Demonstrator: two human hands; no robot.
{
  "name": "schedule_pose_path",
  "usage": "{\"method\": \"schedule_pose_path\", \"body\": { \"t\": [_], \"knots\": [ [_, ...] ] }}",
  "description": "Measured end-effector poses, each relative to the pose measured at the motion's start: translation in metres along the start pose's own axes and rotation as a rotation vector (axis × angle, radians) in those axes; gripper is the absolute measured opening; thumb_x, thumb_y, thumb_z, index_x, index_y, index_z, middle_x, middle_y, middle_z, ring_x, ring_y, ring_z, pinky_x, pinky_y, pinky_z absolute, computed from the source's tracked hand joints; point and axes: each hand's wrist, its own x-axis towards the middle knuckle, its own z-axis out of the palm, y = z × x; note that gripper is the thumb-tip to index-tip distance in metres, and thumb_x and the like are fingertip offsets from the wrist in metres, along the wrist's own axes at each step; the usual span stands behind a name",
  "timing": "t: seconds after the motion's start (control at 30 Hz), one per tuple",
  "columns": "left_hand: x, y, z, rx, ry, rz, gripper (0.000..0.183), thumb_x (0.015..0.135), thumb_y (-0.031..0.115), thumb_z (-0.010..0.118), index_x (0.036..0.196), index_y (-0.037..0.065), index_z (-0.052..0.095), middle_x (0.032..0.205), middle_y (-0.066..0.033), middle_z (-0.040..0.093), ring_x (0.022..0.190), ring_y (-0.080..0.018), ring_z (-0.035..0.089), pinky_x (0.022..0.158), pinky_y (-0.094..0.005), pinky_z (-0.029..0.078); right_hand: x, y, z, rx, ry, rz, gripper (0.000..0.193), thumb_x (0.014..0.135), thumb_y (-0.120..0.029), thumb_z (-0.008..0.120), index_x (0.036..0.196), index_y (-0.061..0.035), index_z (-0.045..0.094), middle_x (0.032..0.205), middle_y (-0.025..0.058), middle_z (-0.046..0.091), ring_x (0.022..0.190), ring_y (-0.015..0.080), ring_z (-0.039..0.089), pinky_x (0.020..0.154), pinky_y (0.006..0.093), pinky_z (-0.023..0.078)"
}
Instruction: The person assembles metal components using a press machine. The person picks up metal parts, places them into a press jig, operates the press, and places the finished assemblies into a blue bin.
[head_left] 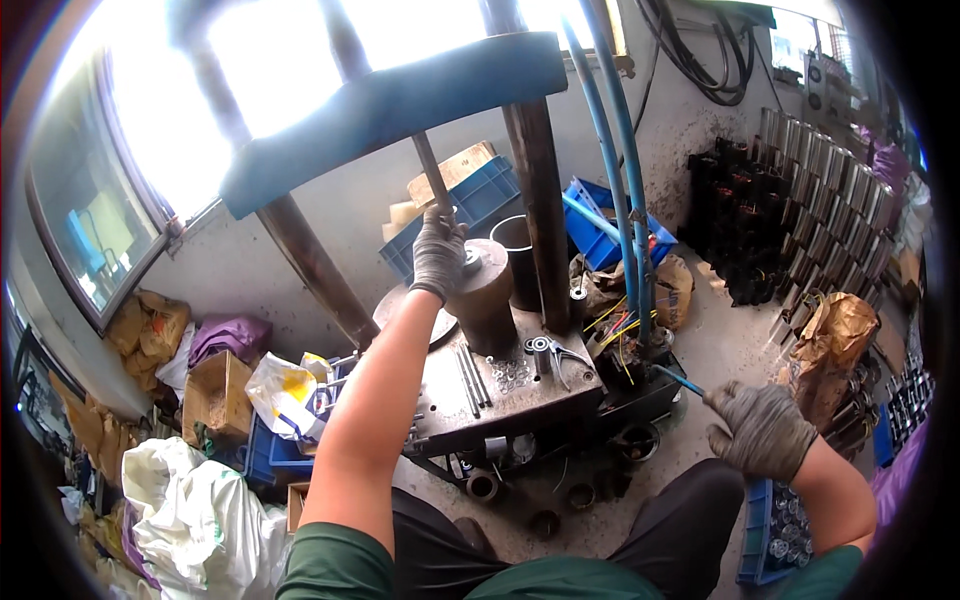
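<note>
My left hand (440,252), in a grey glove, is closed round the lower end of an upright metal rod (430,165) beneath the blue crossbeam (400,110) of a press. Under that hand stands a thick round metal block (483,300) with a small ring on its top. My right hand (765,430), also gloved, is wrapped round the end of a thin blue lever (678,379) at the press's right side. On the steel press table (450,420) lie several thin rods (472,380), small metal rings (510,376) and a pliers-like tool (570,362).
Steel columns (540,210) and blue hoses (622,150) rise around the table. Blue crates (610,235) stand behind. Stacked metal tubes (830,190) line the right wall. A white sack (195,515) lies at left, a crate of small parts (775,535) at lower right.
</note>
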Motion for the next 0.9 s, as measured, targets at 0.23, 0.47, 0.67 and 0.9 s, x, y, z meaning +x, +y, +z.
{"method": "schedule_pose_path", "body": {
  "t": [0.23,0.47,0.67,0.9],
  "knots": [
    [-0.026,0.003,-0.003,-0.146,-0.006,-0.123,0.018,0.110,0.022,0.058,0.112,0.006,0.066,0.082,-0.0011,0.066,0.075,-0.0087,0.060,0.071,-0.0274,0.054,-0.032,-0.017,0.033,0.049,-0.208,0.041,0.030,0.090,-0.034,0.062,0.096,-0.0060,0.070,0.084,0.0172,0.071,0.077,0.0381,0.072,0.073,0.0515,0.057],
    [-0.026,0.003,0.000,-0.086,-0.003,-0.109,0.027,0.109,0.029,0.057,0.120,0.007,0.067,0.082,-0.0136,0.071,0.073,-0.0232,0.067,0.073,-0.0390,0.054,-0.060,-0.035,0.068,0.115,-0.009,0.204,0.025,0.085,-0.030,0.068,0.081,-0.0056,0.065,0.077,0.0172,0.067,0.080,0.0398,0.068,0.076,0.0517,0.054],
    [-0.027,0.003,-0.004,-0.132,-0.001,-0.112,0.025,0.109,0.027,0.058,0.120,0.006,0.068,0.080,-0.0094,0.070,0.072,-0.0184,0.065,0.072,-0.0363,0.054,-0.058,-0.043,0.066,0.157,0.038,0.239,0.023,0.083,-0.028,0.070,0.084,-0.0051,0.068,0.080,0.0186,0.068,0.080,0.0397,0.068,0.075,0.0507,0.054],
    [-0.021,-0.009,0.000,-0.167,0.002,-0.082,0.027,0.109,0.029,0.060,0.123,0.007,0.068,0.079,-0.0087,0.069,0.071,-0.0181,0.064,0.072,-0.0366,0.053,-0.058,-0.045,0.066,0.191,0.116,0.239,0.020,0.082,-0.025,0.072,0.086,-0.0054,0.071,0.077,0.0186,0.068,0.078,0.0396,0.069,0.074,0.0491,0.055]
  ]
}}
